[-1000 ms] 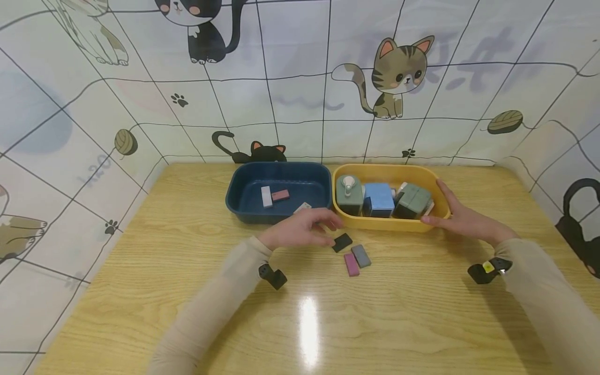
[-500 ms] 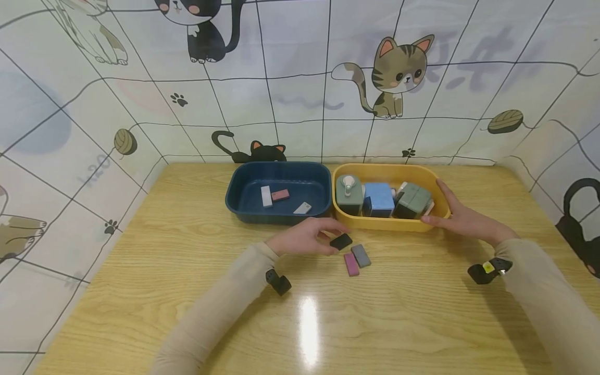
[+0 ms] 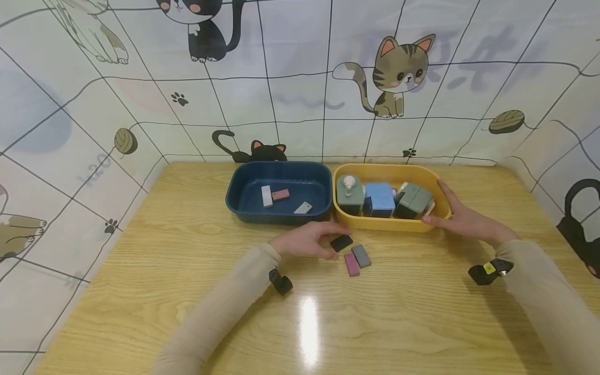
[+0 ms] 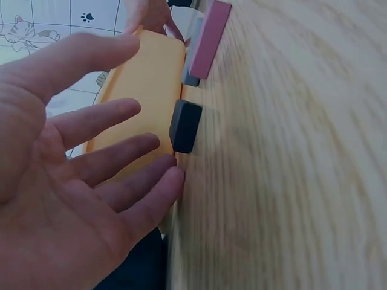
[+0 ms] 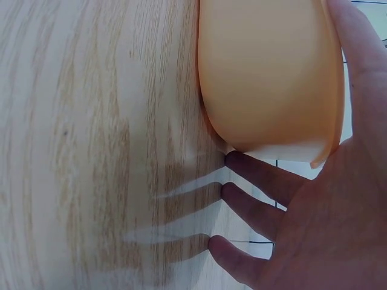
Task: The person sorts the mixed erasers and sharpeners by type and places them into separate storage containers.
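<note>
My left hand (image 3: 309, 240) hovers low by a small black block (image 3: 341, 243), thumb and fingers parted on either side of it. In the left wrist view the fingers are spread and the black block (image 4: 185, 126) stands just past the fingertips, apparently not gripped. A grey block (image 3: 361, 256) and a pink block (image 3: 351, 264) lie side by side to its right. My right hand (image 3: 469, 223) rests against the right end of the yellow bin (image 3: 384, 224), its thumb at the front rim. The right wrist view shows its straight fingers (image 5: 251, 208) reaching the table beside the bin wall.
Left of the yellow bin stands a dark blue bin (image 3: 281, 219) with a white block (image 3: 266, 196), a reddish block (image 3: 280, 195) and a whitish piece (image 3: 303, 208). The yellow bin holds a green pump-topped container (image 3: 349, 198), a blue box (image 3: 379, 198) and a dark green box (image 3: 413, 200).
My left hand has moved right and nearer the person, from beside the blue bin's front to around the black block. The right hand and the blocks have stayed put.
</note>
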A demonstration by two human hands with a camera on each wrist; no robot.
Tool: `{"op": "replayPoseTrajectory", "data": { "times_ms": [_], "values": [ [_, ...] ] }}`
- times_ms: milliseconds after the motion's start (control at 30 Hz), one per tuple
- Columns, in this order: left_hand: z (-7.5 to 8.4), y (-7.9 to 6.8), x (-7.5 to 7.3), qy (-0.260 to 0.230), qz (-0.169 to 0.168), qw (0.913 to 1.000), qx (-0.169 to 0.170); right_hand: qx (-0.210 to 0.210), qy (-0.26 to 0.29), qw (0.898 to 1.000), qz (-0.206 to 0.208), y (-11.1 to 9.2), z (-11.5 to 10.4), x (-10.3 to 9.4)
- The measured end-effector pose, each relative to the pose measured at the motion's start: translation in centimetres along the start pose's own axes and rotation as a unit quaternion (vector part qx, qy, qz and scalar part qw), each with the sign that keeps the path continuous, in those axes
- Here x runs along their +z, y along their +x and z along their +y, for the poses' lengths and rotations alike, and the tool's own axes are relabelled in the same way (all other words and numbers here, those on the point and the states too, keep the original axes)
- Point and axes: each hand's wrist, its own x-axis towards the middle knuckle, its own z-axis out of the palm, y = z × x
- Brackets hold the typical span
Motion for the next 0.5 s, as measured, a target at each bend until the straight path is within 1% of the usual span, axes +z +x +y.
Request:
{"op": "replayPoseTrajectory", "data": {
  "times_ms": [167,333,500],
  "values": [
    [-0.31,0.17,-0.09,0.029,-0.012,0.9994,-0.014,0.002,0.0,1.0,0.0,0.01,0.06,0.03],
    [-0.53,0.37,-0.16,0.044,-0.027,0.9983,-0.026,0.0,0.007,1.0,-0.002,0.01,0.03,-0.01],
    [-0.9,0.64,-0.13,0.058,-0.025,0.9974,-0.035,-0.001,0.007,1.0,-0.001,0.0,-0.08,0.0]
  ]
}}
